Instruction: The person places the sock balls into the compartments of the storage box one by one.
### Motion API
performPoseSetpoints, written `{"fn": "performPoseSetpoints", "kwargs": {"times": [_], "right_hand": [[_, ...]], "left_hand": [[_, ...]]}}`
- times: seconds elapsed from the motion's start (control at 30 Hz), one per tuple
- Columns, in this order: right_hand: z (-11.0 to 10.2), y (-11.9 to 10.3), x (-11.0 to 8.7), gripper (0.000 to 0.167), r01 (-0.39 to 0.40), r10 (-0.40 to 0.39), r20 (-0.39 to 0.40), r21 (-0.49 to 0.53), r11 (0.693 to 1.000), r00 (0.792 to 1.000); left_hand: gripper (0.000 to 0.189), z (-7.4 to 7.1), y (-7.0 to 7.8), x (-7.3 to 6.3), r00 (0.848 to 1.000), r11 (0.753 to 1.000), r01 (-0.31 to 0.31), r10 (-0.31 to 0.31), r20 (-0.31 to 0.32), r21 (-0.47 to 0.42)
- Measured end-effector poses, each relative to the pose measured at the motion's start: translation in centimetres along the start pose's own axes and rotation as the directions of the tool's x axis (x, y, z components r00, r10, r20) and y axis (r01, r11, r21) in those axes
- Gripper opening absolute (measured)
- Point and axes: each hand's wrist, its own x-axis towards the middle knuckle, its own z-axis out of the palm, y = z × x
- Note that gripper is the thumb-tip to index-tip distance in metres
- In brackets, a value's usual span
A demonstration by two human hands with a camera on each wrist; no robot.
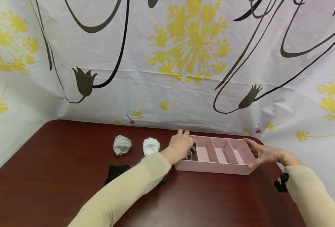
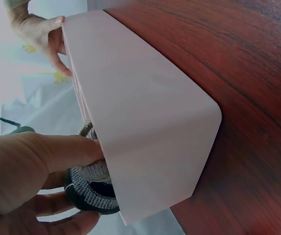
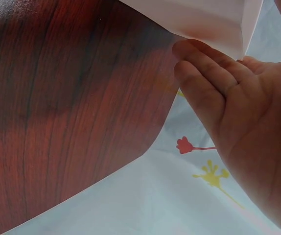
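Note:
A pink divided box (image 1: 212, 167) stands at the right of the table, its compartments open upward. My left hand (image 1: 180, 146) reaches over its left end and holds a rolled grey-and-black patterned sock (image 1: 190, 152) in the leftmost compartment. In the left wrist view the thumb lies against the rolled sock (image 2: 94, 188), partly below the box rim. My right hand (image 1: 265, 154) grips the box's right end, thumb at the near corner and fingers at the far one. The right wrist view shows the fingers of the right hand (image 3: 243, 103) against the end wall.
Left of the box lie a grey sock bundle (image 1: 122, 145) and a white sock bundle (image 1: 151, 146). A black bundle (image 1: 116, 172) and a dark grey one (image 1: 163, 180) are partly hidden by my left sleeve. Patterned cloth (image 1: 170, 69) hangs behind the brown table (image 1: 70, 164).

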Motion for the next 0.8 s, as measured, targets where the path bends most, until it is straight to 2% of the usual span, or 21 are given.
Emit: {"fn": "performPoseSetpoints", "kwargs": {"times": [0.13,0.4,0.6,0.8], "right_hand": [[0.0,0.0,0.3,0.116,0.006,-0.006,0.010,0.011,1.000,1.000],[0.1,-0.1,0.8,0.114,0.009,-0.009,0.016,0.003,1.000,1.000],[0.1,-0.1,0.8,0.111,0.030,-0.030,0.018,-0.026,0.999,0.999],[0.1,0.0,-0.1,0.111,0.011,-0.011,0.018,-0.034,0.999,1.000]], "left_hand": [[0.025,0.3,0.0,-0.1,1.000,1.000,-0.001,0.001,-0.008,0.025],[0.017,1.6,-0.4,-0.6,1.000,0.997,-0.004,0.002,0.030,0.074],[0.015,2.3,-0.8,-0.2,1.000,0.997,0.006,-0.008,0.026,0.071],[0.025,2.7,-0.5,0.2,1.000,0.999,-0.004,0.002,0.031,0.053]]}}
